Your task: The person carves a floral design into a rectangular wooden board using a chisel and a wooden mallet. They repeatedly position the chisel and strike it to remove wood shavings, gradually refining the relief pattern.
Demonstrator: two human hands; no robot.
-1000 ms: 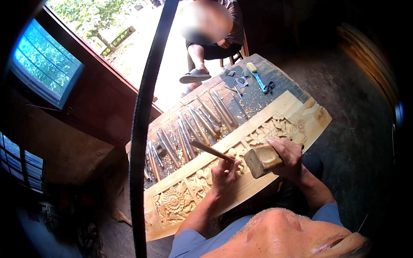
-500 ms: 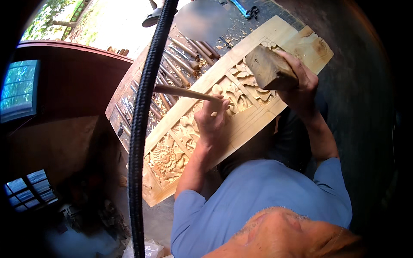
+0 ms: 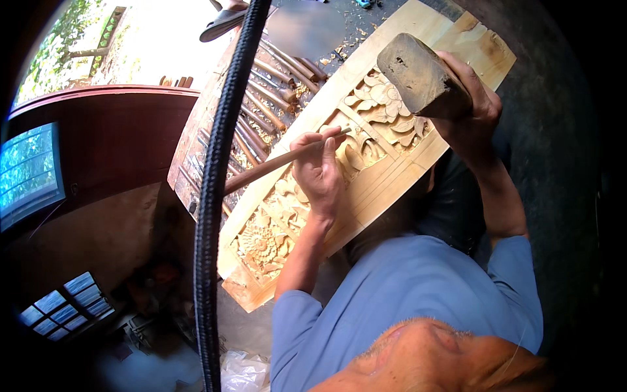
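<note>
A pale carved wooden panel (image 3: 375,196) slants across the bench before me, with leaves and flowers in relief inside framed sections. My left hand (image 3: 320,175), over the middle section, grips a carving chisel (image 3: 271,166). Its long wooden handle runs down to the left, and its thin end points right, above the carving. In my right hand (image 3: 480,108) is a thick wooden block mallet (image 3: 421,75), raised over the section at the upper right. Mallet and chisel are apart. Part of the chisel's handle passes behind a black cable.
Many chisels (image 3: 271,104) lie in rows on the workbench (image 3: 212,114) beyond the panel, among wood shavings. A braided black cable (image 3: 222,150) crosses the view. At the top stands a person's sandalled foot (image 3: 224,23). A clear plastic bag (image 3: 245,372) lies low on the floor.
The chisel has swung from sloping down to the right to sloping up to the right, its thin end now showing. The mallet has shifted slightly right and up in the view.
</note>
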